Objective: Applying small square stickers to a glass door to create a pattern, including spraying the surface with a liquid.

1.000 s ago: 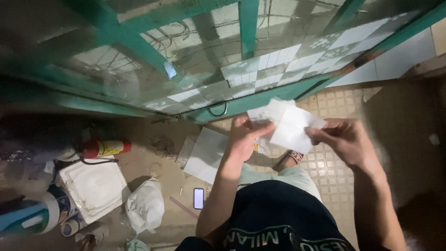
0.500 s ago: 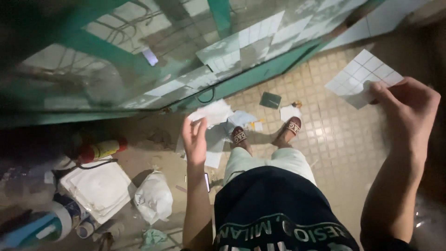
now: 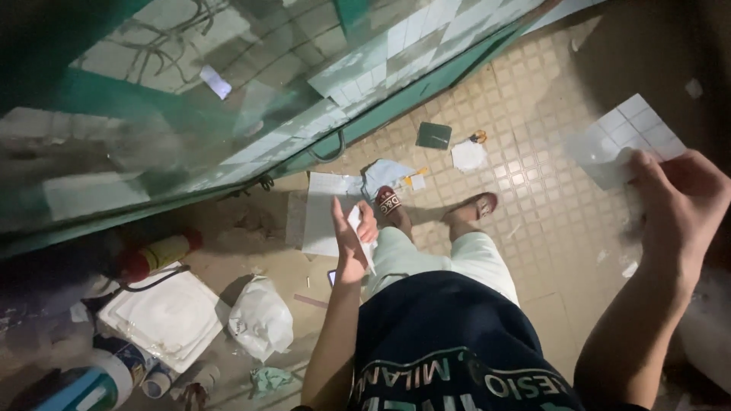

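Observation:
My right hand (image 3: pixel 680 204) is raised at the right edge and grips a white sheet of small square mosaic tiles (image 3: pixel 620 140) by its lower corner. My left hand (image 3: pixel 352 240) hangs lower, near my left knee, with its fingers closed on a thin white strip (image 3: pixel 360 232) that looks like peeled backing paper. Below it a larger white sheet (image 3: pixel 320 214) lies on the tiled floor (image 3: pixel 533 221). My two sandalled feet stand just past that sheet.
A green-framed tiled wall (image 3: pixel 251 114) slopes across the top left. On the floor lie a dark green tile (image 3: pixel 433 135), a white scrap (image 3: pixel 469 155), a white square tray (image 3: pixel 164 313), a white plastic bag (image 3: pixel 261 316), a red-capped canister (image 3: pixel 158 255) and a roll of tape (image 3: pixel 158 378).
My hands have separated: the right one carried the tile sheet out to the right, while the left dropped towards my knee with the white strip. The view tilted further down.

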